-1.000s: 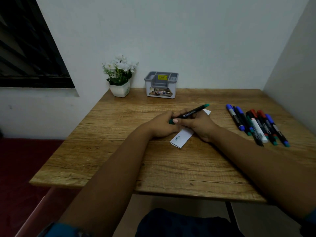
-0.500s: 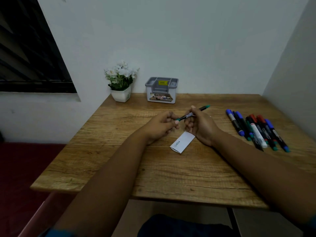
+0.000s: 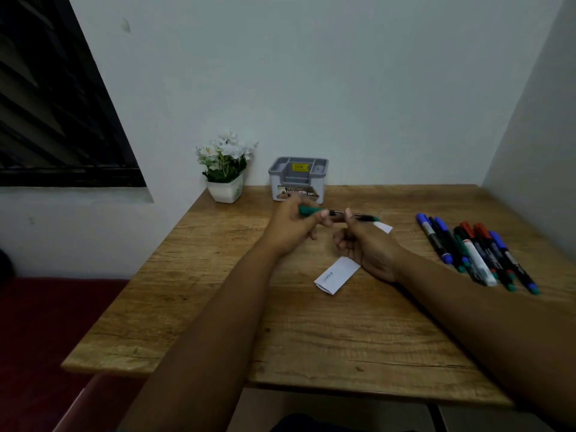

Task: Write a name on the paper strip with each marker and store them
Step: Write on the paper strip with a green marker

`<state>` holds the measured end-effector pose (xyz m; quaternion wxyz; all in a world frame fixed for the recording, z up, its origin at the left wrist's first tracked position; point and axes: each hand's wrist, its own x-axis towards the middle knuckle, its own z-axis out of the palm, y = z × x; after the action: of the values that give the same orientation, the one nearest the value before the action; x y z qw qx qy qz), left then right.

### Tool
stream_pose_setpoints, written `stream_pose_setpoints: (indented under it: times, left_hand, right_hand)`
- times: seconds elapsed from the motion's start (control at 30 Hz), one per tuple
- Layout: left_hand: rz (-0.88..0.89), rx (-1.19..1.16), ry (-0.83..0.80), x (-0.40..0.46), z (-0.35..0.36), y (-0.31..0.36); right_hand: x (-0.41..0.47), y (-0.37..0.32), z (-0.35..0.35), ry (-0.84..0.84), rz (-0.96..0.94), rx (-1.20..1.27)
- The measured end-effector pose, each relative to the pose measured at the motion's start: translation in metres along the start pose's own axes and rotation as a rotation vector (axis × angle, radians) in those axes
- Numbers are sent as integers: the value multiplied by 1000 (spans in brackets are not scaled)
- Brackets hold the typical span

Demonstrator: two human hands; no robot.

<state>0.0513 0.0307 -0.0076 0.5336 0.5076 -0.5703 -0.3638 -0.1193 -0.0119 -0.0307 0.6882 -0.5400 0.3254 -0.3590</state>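
Above the table [image 3: 218,322], the left hand [image 3: 288,227] pinches the green cap [image 3: 308,211], pulled clear of the marker [image 3: 358,216] the right hand [image 3: 367,247] pinches. The paper strip [image 3: 338,274] lies at five o'clock of the hands; better to steady it before writing, with the organizer [image 3: 297,179] waiting at twelve

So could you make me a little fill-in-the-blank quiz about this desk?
1. The left hand holds the marker's green ____.
2. The right hand holds the marker over the paper strip, which lies on the ____.
3. The grey organizer stands right of the potted ____.

Missing: cap; table; flowers
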Motion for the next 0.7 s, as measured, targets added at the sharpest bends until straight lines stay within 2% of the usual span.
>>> stream_pose_setpoints:
  times: [0.13, 0.23, 0.3, 0.47, 0.7]
  left_hand:
    - [31, -138, 283, 21, -43, 16]
    - [100, -89, 563, 49, -77, 19]
    - [170, 19, 635, 70, -94, 24]
    - [268, 421, 623, 117, -110, 31]
    - [28, 711, 373, 153, -103, 6]
  right_hand:
    - [-1, 10, 0, 52, -120, -427]
    - [1, 16, 0, 66, -163, -530]
    - [1, 16, 1, 78, -178, -536]
    - [3, 16, 0, 63, -180, -559]
    - [3, 15, 0, 41, -196, -549]
